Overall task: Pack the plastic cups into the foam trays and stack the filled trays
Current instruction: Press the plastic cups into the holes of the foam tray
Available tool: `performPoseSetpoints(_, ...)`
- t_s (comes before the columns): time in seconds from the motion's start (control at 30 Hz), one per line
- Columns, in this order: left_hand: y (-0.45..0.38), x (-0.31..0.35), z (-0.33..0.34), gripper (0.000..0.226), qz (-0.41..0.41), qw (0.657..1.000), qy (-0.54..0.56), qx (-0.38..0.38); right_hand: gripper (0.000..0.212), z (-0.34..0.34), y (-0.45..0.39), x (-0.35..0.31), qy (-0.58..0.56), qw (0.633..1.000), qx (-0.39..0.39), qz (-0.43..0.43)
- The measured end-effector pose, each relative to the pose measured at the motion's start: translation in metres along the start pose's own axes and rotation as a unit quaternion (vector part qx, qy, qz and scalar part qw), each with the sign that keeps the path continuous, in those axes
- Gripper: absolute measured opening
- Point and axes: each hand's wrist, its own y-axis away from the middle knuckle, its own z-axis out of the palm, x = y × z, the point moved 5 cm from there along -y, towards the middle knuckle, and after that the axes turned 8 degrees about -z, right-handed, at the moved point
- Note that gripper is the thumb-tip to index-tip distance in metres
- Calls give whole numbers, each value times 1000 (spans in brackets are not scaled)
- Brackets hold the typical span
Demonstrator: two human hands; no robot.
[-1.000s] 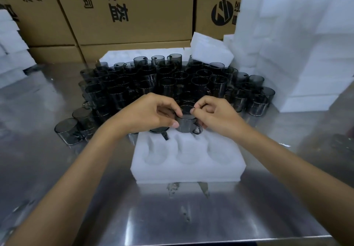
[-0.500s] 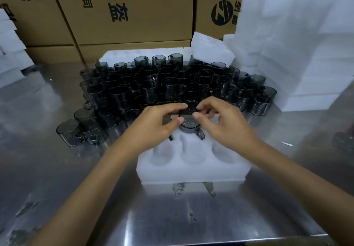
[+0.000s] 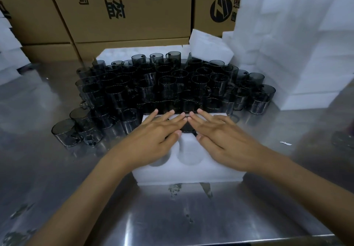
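Two flat hands, left hand (image 3: 153,142) and right hand (image 3: 220,140), press cup (image 3: 188,128) into foam tray (image 3: 189,173).

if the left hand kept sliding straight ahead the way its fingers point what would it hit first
Most likely the dark cups crowded just past the far edge of the foam tray. The left hand lies flat on the tray, fingers aimed up and slightly right toward them, though depth is hard to judge.

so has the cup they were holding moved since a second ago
Yes. The cup has gone down into a back-row pocket of the foam tray, and the left hand and right hand now press flat over it.
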Motion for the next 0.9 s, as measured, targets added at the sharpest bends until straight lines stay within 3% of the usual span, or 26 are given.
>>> performPoseSetpoints(0.13, 1, 2, 0, 52, -11, 1000, 18, -6, 52, 1, -1, -1, -33, 999, 6, 9)
performPoseSetpoints(0.2, -1, 2, -3, 47, -26, 998, 52, -12, 44, -3, -4, 8, -118, 991, 40, 42)
performPoseSetpoints(0.27, -5, 1, -10, 41, -46, 993, 109, -16, 29, -21, -8, 29, -205, 960, 157, 112)
performPoseSetpoints(0.37, -14, 3, -25, 34, -99, 974, 205, 1, 16, -46, -16, 68, -196, 910, 291, 220)
performPoseSetpoints(0.43, -27, 9, -35, 30, -121, 966, 223, 54, 5, -49, -26, 89, -183, 901, 284, 273)
performPoseSetpoints(0.5, -45, 15, -38, 29, -122, 960, 237, 85, 16, -43, -38, 103, -182, 905, 236, 304)
performPoseSetpoints(0.6, -76, 22, -38, 36, -120, 965, 217, 85, 16, -33, -55, 110, -179, 919, 172, 307)
performPoseSetpoints(0.77, -110, 17, -39, 55, -145, 976, 159, 43, 11, -28, -63, 110, -270, 899, 206, 275)
performPoseSetpoints(0.9, -105, 14, -43, 41, -141, 976, 136, 91, 7, -35, -50, 97, -321, 888, 221, 243)
